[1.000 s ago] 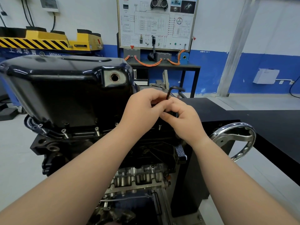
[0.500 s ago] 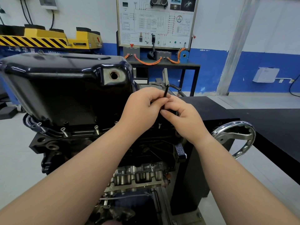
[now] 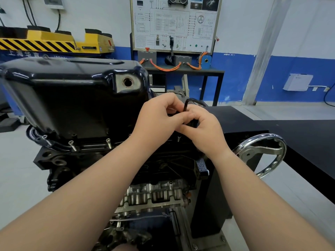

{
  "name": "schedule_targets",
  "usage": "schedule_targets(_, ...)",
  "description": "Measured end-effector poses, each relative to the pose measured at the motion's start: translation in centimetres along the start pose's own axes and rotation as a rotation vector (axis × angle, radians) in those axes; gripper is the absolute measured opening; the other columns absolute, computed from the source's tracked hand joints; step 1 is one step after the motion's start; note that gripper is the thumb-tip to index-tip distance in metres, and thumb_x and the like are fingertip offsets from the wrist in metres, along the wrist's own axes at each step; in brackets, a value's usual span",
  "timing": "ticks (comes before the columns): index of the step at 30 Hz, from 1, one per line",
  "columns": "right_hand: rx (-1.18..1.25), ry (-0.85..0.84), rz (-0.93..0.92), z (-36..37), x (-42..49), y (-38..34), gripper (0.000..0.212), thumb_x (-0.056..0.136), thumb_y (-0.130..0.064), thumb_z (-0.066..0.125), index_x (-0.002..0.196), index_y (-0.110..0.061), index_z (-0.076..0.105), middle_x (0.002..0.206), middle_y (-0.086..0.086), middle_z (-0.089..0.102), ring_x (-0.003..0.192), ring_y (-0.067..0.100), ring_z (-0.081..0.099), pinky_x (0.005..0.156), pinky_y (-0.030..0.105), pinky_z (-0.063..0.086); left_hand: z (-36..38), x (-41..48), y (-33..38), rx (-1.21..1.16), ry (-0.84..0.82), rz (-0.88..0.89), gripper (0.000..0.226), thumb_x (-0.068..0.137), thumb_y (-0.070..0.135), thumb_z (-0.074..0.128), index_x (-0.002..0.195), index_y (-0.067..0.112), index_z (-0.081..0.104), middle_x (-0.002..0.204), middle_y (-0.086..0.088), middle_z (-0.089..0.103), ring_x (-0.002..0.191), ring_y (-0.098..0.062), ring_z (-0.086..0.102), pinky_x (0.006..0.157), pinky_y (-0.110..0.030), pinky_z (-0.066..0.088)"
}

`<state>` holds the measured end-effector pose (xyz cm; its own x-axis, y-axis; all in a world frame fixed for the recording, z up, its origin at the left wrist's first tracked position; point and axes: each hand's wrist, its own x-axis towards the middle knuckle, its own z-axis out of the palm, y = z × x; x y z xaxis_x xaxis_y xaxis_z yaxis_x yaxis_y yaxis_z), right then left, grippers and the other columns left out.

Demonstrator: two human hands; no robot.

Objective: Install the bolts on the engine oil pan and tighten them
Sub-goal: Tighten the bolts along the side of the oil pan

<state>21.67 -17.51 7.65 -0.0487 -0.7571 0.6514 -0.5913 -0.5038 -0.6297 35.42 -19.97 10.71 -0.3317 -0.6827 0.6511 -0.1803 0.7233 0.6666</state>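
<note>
A glossy black oil pan (image 3: 72, 98) sits upside down on the engine block (image 3: 154, 192), with its drain hole (image 3: 128, 82) facing me. Several silver bolts stand partly raised along the pan's near flange: one bolt (image 3: 71, 144), another bolt (image 3: 108, 143), a third bolt (image 3: 178, 138). Both hands meet at the pan's right corner. My left hand (image 3: 159, 118) and my right hand (image 3: 203, 131) pinch a black L-shaped hex key (image 3: 186, 105) between their fingertips. The key's lower end and the bolt under it are hidden by my fingers.
A chrome handwheel (image 3: 261, 153) juts from the black engine stand (image 3: 235, 127) on the right. A black table (image 3: 308, 138) lies beyond it. Behind stand a wiring demo board (image 3: 174, 24) on a desk and a yellow striped lift (image 3: 54, 42).
The bent top of the hex key has swung round between my fingers: pointing right, then end-on, now right again. Both hands stay at the pan's right corner.
</note>
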Motion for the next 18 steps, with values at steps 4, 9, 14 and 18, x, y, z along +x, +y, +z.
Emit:
schedule_targets(4, 0.017, 0.018, 0.021, 0.0, 0.0, -0.1, 0.019, 0.079, -0.016, 0.073, 0.087, 0.000, 0.067, 0.099, -0.004, 0.066, 0.099, 0.004, 0.057, 0.090, 0.021, 0.044, 0.0, 0.0, 0.1, 0.040, -0.015, 0.023, 0.010, 0.079, 0.018, 0.071, 0.071, 0.021, 0.066, 0.079, 0.004, 0.068, 0.081, -0.010, 0.064, 0.080, -0.038, 0.053)
schedule_targets(9, 0.043, -0.093, -0.001, -0.9, 0.0, -0.1, 0.023, 0.089, -0.006, 0.061, 0.110, -0.006, 0.067, 0.119, 0.000, 0.063, 0.116, 0.008, 0.053, 0.103, 0.028, 0.040, -0.2, 0.4, 0.1, 0.074, -0.047, 0.047, 0.007, 0.084, 0.011, 0.064, 0.083, 0.016, 0.070, 0.086, 0.000, 0.070, 0.086, -0.013, 0.064, 0.083, -0.037, 0.051)
schedule_targets(14, 0.035, -0.110, 0.006, -1.3, 0.1, 0.1, 0.013, 0.087, 0.000, 0.060, 0.093, -0.006, 0.071, 0.112, -0.003, 0.064, 0.112, 0.006, 0.054, 0.101, 0.021, 0.039, 0.1, 0.3, 0.1, 0.054, -0.056, 0.035, 0.019, 0.088, 0.011, 0.060, 0.099, 0.020, 0.072, 0.080, 0.023, 0.063, 0.080, 0.001, 0.063, 0.081, -0.023, 0.052)
schedule_targets(18, 0.043, -0.051, -0.024, -0.7, 0.1, 0.4, 0.007, 0.083, -0.003, 0.067, 0.087, 0.002, 0.068, 0.104, 0.004, 0.066, 0.106, 0.015, 0.058, 0.098, 0.036, 0.044, 0.2, 0.1, -0.1, 0.050, 0.012, 0.012, 0.011, 0.081, 0.020, 0.069, 0.088, 0.029, 0.068, 0.083, 0.015, 0.066, 0.084, -0.001, 0.064, 0.079, -0.019, 0.052)
